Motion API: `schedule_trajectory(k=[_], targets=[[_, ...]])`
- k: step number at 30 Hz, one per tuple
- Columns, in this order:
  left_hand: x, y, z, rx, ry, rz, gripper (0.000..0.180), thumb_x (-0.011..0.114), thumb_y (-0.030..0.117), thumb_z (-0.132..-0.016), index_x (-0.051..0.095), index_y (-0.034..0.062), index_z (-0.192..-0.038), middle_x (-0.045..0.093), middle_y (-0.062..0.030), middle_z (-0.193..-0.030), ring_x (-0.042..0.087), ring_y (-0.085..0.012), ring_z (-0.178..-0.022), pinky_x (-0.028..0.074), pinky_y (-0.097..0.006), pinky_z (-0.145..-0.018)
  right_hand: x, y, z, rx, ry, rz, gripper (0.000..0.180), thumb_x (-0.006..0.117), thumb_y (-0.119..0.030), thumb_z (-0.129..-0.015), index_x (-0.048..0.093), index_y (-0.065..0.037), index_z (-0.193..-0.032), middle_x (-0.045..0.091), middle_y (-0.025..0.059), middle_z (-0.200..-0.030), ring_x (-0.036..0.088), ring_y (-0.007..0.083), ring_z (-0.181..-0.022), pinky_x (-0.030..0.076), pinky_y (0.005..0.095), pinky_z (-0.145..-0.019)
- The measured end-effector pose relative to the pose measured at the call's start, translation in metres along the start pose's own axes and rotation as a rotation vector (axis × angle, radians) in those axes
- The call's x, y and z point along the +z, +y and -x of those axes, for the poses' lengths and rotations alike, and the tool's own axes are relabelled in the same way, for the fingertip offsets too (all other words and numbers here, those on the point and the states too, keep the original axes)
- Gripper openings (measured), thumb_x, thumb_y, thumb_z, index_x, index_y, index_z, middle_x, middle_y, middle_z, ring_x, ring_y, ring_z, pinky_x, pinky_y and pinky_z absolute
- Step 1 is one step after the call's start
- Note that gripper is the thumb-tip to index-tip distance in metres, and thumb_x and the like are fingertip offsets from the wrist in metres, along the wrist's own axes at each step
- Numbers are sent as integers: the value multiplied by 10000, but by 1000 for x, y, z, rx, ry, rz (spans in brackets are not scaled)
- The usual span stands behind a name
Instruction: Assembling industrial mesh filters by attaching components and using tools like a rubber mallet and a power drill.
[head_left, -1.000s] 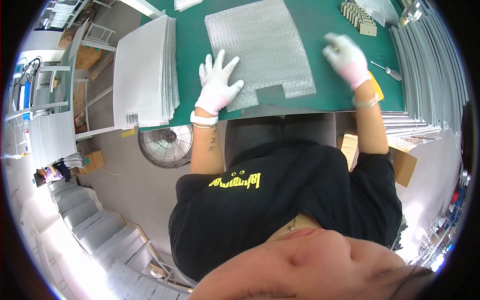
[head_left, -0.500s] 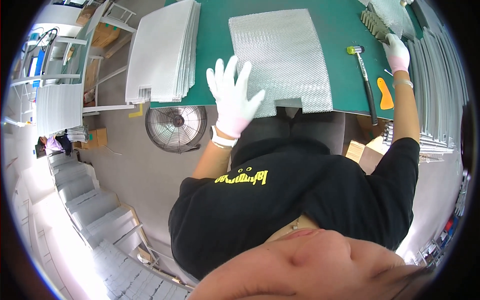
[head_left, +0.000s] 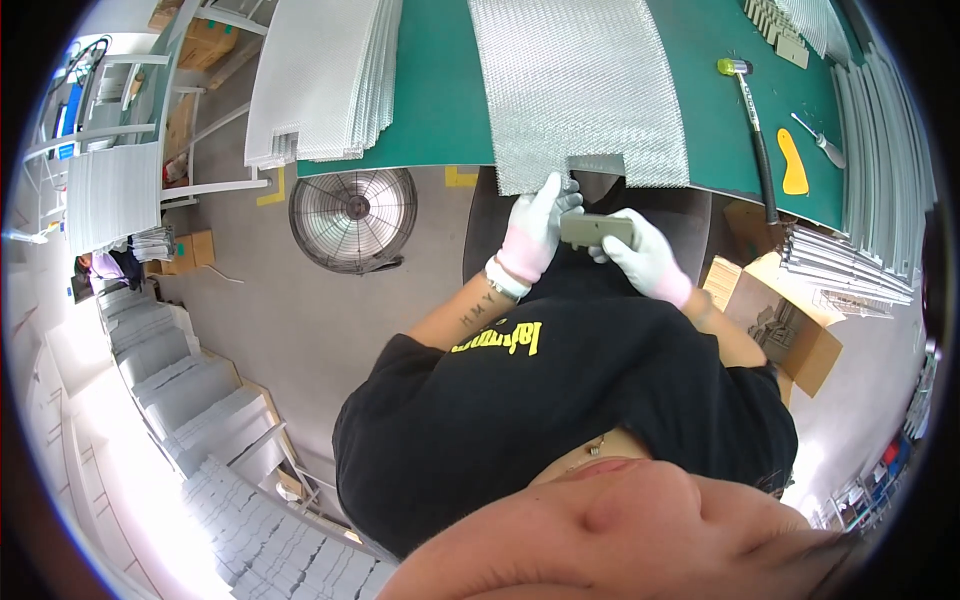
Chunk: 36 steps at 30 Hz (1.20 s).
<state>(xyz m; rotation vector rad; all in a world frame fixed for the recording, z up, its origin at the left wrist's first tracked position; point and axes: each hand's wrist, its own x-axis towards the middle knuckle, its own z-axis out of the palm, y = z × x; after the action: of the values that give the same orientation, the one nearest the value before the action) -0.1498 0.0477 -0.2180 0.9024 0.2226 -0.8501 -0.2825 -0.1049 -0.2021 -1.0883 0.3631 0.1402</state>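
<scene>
A silvery mesh sheet (head_left: 580, 85) lies on the green table, its notched near edge hanging over the table's edge towards me. My left hand (head_left: 540, 225), white-gloved, has its fingers closed at that edge, just left of the notch. Close beside it, my right hand (head_left: 645, 260), also gloved, pinches a small grey-beige rectangular block (head_left: 597, 231) between thumb and fingers. The block's left end reaches my left hand, below the notch. Part of the left fingers is hidden against the sheet.
A mallet (head_left: 752, 130), an orange scraper (head_left: 792, 165) and a screwdriver (head_left: 822, 142) lie on the table's right side. Several similar blocks (head_left: 775, 32) sit behind them. Stacked mesh sheets (head_left: 325, 80) are at left; a fan (head_left: 357, 210) and open carton (head_left: 800, 345) stand below.
My right hand has come from the far-right blocks to the sheet's notched edge, bringing one block. My left hand has moved right and closed from spread fingers. The view has shifted.
</scene>
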Motion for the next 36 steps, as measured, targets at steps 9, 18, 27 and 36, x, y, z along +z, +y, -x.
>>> schedule_trajectory(k=[9, 18, 27, 36], targets=[[2, 1, -1, 101, 4, -33, 246, 641, 242, -1002, 685, 3, -1042, 710, -86, -997, 684, -166, -853, 545, -322, -770, 5, 25, -39, -138, 206, -254, 305, 572, -228, -1025, 531, 1, -1223, 651, 67, -956, 591, 98, -679, 505, 256, -621], [5, 2, 1, 97, -18, -87, 325, 668, 266, -989, 702, -52, -1039, 723, -106, -973, 690, -172, -866, 554, -331, -808, 8, 13, -41, -167, 336, 90, 266, 583, -222, -1020, 554, 24, -1115, 627, 55, -824, 558, 90, -638, 480, 254, -601], [-3, -6, -6, 28, -62, -333, 355, 690, 334, -970, 696, -12, -1055, 707, -45, -930, 632, -97, -769, 518, -265, -729, 11, 10, -42, -143, 287, 50, 213, 593, -202, -1024, 553, -9, -1106, 618, 23, -862, 535, 75, -680, 455, 243, -627], [-6, -2, -9, -88, -212, -404, 284, 628, 314, -1011, 638, 31, -1037, 640, -20, -851, 553, -75, -695, 445, -223, -635, 4, 0, -39, -166, 617, -32, 300, 617, -297, -1009, 674, -8, -955, 616, 3, -790, 534, 74, -703, 443, 239, -667]])
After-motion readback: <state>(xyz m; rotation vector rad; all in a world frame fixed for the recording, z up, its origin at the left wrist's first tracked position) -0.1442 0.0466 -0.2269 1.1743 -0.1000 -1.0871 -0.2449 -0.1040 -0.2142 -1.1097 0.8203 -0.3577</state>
